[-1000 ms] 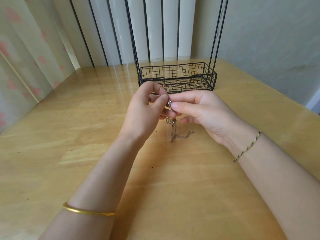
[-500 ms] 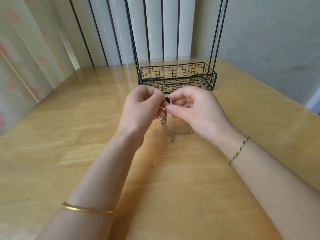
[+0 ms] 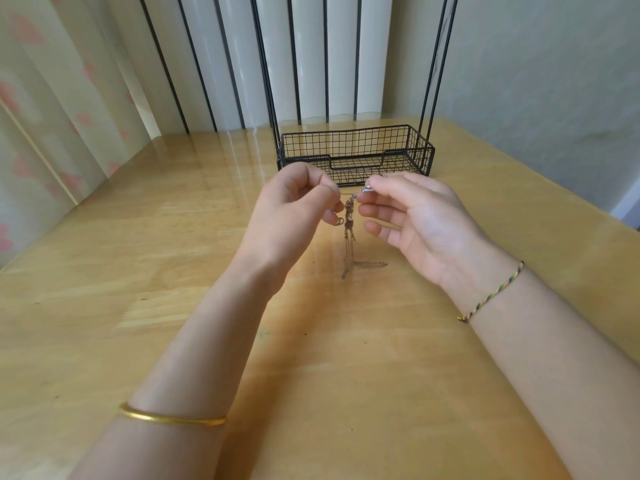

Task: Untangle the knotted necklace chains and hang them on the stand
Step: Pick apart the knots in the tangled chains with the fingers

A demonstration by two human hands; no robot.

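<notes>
The knotted brownish fine-link necklace chains (image 3: 349, 220) hang twisted between both hands, their lower ends trailing on the glossy light wooden table (image 3: 156, 271). The left hand (image 3: 291, 216) pinches one top end, fingers curled. The right hand (image 3: 422, 220) pinches the silvery clasp end, its other fingers loosely spread. Just behind stands the black wire stand (image 3: 356, 167), its basket showing only mesh floor. Broad wood lies leftward; the table's right edge runs nearer.

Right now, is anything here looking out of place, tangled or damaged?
Yes: the necklace chains hang in one twisted bunch between the left hand and right hand, which pinch the top; the loose ends trail on the table. Nothing looks spilled or damaged; the wire stand stands upright behind.
</notes>
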